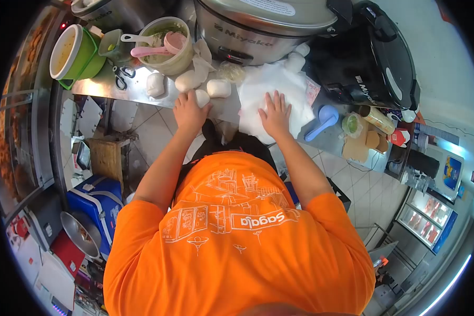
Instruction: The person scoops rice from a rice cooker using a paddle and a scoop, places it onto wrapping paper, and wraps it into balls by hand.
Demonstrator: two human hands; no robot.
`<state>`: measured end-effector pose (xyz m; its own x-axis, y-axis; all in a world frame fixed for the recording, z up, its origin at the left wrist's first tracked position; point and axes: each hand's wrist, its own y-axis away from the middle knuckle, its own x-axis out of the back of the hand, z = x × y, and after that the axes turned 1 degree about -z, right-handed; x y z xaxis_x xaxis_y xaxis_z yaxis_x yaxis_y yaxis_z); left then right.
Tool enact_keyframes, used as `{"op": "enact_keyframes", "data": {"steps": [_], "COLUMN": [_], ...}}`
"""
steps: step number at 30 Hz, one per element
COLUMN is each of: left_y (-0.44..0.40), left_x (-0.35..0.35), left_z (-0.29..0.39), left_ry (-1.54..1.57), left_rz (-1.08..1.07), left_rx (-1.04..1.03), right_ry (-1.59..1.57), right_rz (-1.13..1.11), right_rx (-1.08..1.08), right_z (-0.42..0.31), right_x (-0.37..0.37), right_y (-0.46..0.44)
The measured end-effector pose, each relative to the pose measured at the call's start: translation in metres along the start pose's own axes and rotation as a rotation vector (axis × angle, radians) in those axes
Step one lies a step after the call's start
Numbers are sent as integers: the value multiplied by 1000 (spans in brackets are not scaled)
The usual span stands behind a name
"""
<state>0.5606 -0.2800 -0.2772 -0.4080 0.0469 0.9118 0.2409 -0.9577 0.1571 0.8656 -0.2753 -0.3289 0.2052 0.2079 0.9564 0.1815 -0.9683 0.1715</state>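
My left hand [190, 114] is at the counter's front edge, its fingers and thumb curled round a small white paper-wrapped bundle [201, 98]. Similar white bundles lie close by: one to the right [219, 88], one behind [187, 80] and one to the left [155, 85]. My right hand [275, 115] rests flat with fingers spread on a stack of white paper sheets [258, 87]. Between the bundles and the stack sits a clear, crumpled plastic bag [230, 72]; its contents are unclear.
Behind stand a steel Miyako rice cooker [258, 45] and a black Miyako appliance [361, 63]. A tub [180, 60] with pink and white scoops, scissors [122, 76] and a green bucket [87, 60] are at left. A blue spoon [323, 122] lies right of the paper.
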Motion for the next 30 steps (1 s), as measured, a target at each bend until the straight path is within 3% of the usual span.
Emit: {"op": "enact_keyframes", "data": {"steps": [5,9,10,11,15,16,22,25,26,28,30], "left_y": [3,18,22,25,47,49,-34,-124,-147,-198,-251], "left_x": [-21,-12,-12,-9,21,32,151,242,273,326,366], "left_z": [-20,-27,-32,-38,-46,-48,-96,-121,-121,-129,-139], "left_ry": [316,241,236,231,241,274,143,-19,-34,-43,-148], "left_rz": [114,125,165,210,417,489,762,912,888,781,757], "left_rx": [-40,-91,-105,-90,-36,-67,-201,-316,-282,-231,-294], "right_ry": [-84,-351,-228,-176,-61,-78,-366,-386,-423,-453,-391], "right_rz": [104,454,519,776,760,755,599,829,943,955,1088], "right_rx": [25,49,-43,-155,-470,-450,-544,-794,-836,-949,-843], "right_z": [13,46,52,69,143,156,224,243,233,208,165], "right_x": [7,28,45,27,15,10,-15,-11,-1,23,37], "right_y": [-18,6,24,36,86,94,84,92,99,126,142]}}
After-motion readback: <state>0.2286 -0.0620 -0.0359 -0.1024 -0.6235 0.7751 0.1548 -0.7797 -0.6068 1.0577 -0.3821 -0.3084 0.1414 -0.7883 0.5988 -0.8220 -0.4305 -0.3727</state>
